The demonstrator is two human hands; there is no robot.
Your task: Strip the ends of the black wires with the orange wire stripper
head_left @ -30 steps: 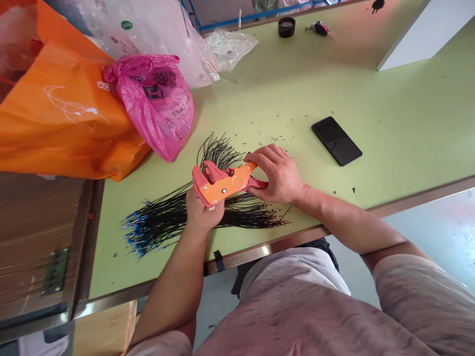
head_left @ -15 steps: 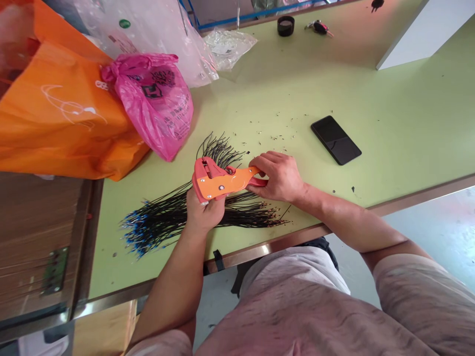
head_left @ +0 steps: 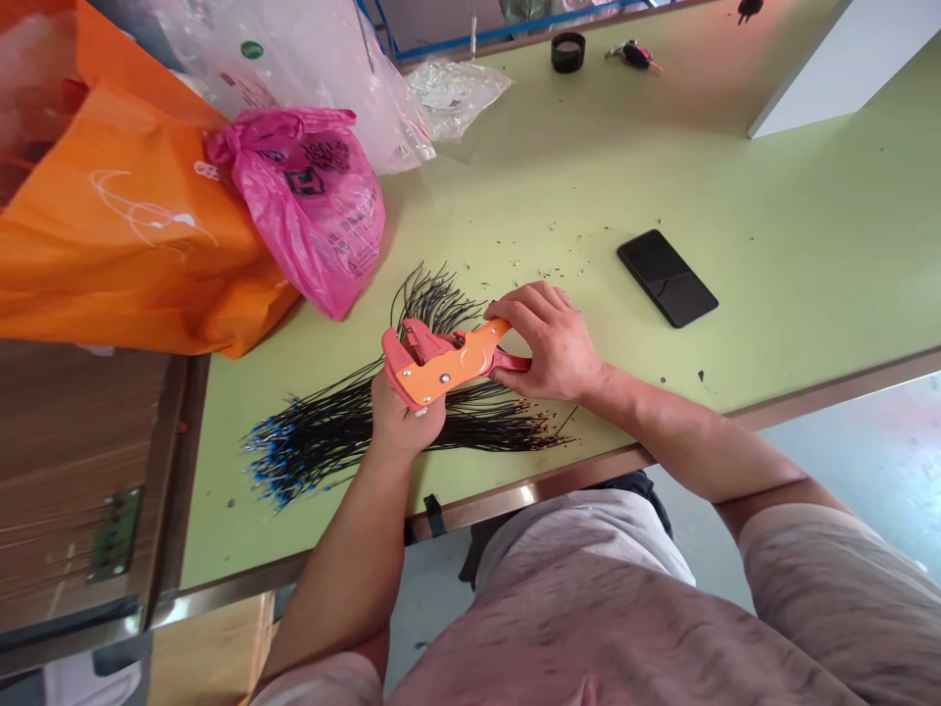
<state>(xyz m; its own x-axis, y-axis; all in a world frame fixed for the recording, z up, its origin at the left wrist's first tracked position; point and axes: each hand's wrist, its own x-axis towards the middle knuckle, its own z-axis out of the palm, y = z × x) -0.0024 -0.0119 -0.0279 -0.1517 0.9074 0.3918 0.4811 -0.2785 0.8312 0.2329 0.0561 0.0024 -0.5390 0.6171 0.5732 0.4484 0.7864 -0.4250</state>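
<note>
My right hand (head_left: 551,343) is wrapped round the handles of an orange and red wire stripper (head_left: 460,363). The stripper's head points left with its jaws apart. Just below that head is my left hand (head_left: 407,420), closed, its fingertips hidden by the tool; what it grips cannot be seen. Under both lies a bundle of thin black wires (head_left: 485,420) with blue-tipped ends (head_left: 275,456) on the left and bare copper-coloured ends on the right. Behind the stripper a second bunch of black wires (head_left: 435,299) fans out on the green table.
Small black clippings (head_left: 548,272) are scattered behind my hands. A black phone (head_left: 668,277) lies to the right. Pink (head_left: 316,206) and orange (head_left: 139,226) bags stand at left. Farther back are a black ring-shaped cap (head_left: 568,52), keys (head_left: 633,55) and a white panel (head_left: 838,74).
The stripper's handles have spread and its jaws have opened wider as my right hand's grip loosened. The tool's head has tilted slightly. My left hand has stayed nearly in place.
</note>
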